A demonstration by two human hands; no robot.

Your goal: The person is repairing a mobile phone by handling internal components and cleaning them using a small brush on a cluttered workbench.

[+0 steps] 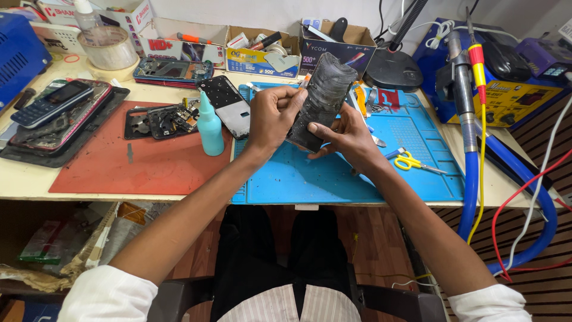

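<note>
Both my hands hold a dark phone screen panel [322, 95] upright above the blue work mat [333, 173]. Its surface looks smeared and glossy. My left hand [271, 116] grips the panel's left edge with the fingers curled around it. My right hand [342, 137] supports the lower right side, thumb pressed on the face near the bottom. A small tool tip shows between the left fingers and the panel, too small to identify.
A teal squeeze bottle [210, 126] and a phone back panel [229, 106] sit left of the hands. A red mat [119, 164] holds phone parts. Yellow scissors [411, 162] lie on the right. Soldering station [506, 95], tape roll [108, 48] and boxes line the back.
</note>
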